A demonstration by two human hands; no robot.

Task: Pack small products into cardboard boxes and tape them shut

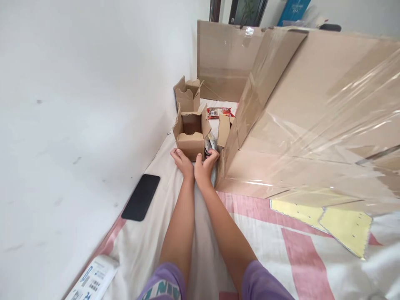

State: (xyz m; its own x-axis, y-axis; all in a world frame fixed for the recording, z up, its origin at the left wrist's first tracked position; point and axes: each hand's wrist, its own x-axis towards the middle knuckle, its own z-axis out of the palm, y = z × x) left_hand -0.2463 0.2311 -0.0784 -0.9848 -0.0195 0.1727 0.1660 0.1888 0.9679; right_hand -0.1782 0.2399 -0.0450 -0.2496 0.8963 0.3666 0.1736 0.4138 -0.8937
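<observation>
A small open cardboard box [191, 146] stands ahead of me, its flaps raised and its inside dark. My left hand [183, 162] is at its lower front left corner, fingers bent around the edge. At the lower front right corner, my right hand [206, 164] has its thumb against the front face and its fingers curled at the side. Both wrists are close together. A silvery packet [211, 143] lies between this box and another small carton [224, 130], just beyond my right hand. The undersides of my fingers are hidden.
Another open box [187, 96] stands behind, near a red snack packet [219, 112]. A large taped carton [312, 108] fills the right side; a white wall [78, 104] bounds the left. A black phone [141, 198], a white pack [93, 278] and yellow paper pieces [343, 229] lie on the sheet.
</observation>
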